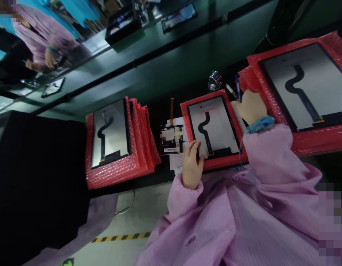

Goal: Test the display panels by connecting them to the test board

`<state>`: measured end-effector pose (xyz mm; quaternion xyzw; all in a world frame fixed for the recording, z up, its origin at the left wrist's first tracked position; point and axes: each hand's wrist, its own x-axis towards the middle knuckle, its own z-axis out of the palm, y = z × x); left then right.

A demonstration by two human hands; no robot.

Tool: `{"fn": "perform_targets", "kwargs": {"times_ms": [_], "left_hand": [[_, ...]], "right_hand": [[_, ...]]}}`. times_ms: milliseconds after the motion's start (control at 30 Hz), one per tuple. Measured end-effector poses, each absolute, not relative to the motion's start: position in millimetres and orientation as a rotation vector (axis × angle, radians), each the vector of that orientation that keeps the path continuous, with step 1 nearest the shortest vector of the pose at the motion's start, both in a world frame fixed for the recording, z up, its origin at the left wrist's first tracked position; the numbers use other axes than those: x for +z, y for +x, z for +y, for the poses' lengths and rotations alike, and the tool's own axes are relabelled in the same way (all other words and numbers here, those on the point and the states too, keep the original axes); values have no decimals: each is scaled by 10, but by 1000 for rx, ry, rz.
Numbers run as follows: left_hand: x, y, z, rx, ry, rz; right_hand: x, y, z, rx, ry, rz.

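On the dark tabletop [156, 115] we see three panels [219, 127], our left hand [191, 166] resting loosely on the middle one; whether our right hand [251, 106] grips anything, we cannot tell.

Panel [219, 127] is smooth, satin-sheened; left wrap [115, 174] is glossy, bubbled plastic; fitting [214, 80] shows polished metal; sleeve [182, 198] is matt cloth.

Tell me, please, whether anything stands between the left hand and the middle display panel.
Nothing visible does: the left hand is already at the near left corner of the middle display panel. The right hand is off to the panel's right, near the pens, and does not come between them.
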<state>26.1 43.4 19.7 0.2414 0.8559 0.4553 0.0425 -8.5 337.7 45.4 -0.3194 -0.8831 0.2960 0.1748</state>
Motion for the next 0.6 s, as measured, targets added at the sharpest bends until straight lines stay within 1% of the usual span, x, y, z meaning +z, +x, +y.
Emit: {"fn": "perform_targets", "kwargs": {"times_ms": [67, 100, 233, 267, 433, 533, 600], "left_hand": [[262, 281, 445, 1431, 718, 2639], [307, 300, 456, 1464, 720, 2637], [474, 422, 529, 1583, 808, 2461], [495, 457, 553, 1581, 804, 2415], [555, 594, 625, 1457, 811, 2287], [687, 615, 566, 1366, 925, 2164], [786, 591, 476, 1331, 959, 2107]], "right_hand": [[658, 106, 3154, 817, -963, -2485], [750, 226, 3008, 908, -867, -2457], [919, 717, 2363, 1680, -335, -2360], [905, 814, 2230, 1774, -303, -2317], [760, 1103, 1888, 1859, -374, -2146], [770, 1181, 1881, 1904, -398, -2056], [818, 1193, 1961, 1847, -461, -1905]]}}
